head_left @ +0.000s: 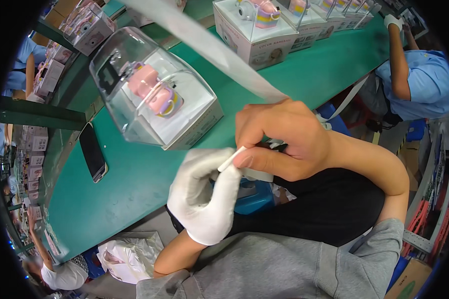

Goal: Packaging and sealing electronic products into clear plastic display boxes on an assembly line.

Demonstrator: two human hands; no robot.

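In front of my chest, both hands meet at a short white stick-like piece point(231, 159). My right hand point(289, 139), bare, pinches one end of it between thumb and forefinger. My left hand point(202, 194) wears a white glove; its thumb and fingertips close on the piece's other end. Just beyond the hands on the green bench stands a white box point(197, 127) under a clear plastic dome point(119, 99). Under that dome sits a pink toy camera point(154, 92) with yellow and purple parts. A pale strap point(219, 57), blurred, crosses over the bench toward my right hand.
A dark phone point(92, 152) lies on the green bench point(114, 199) to the left. Several similar boxed toys point(257, 42) line the far side. A blue container point(254, 196) shows below my hands. Co-workers in blue point(419, 82) and white point(65, 274) sit nearby.
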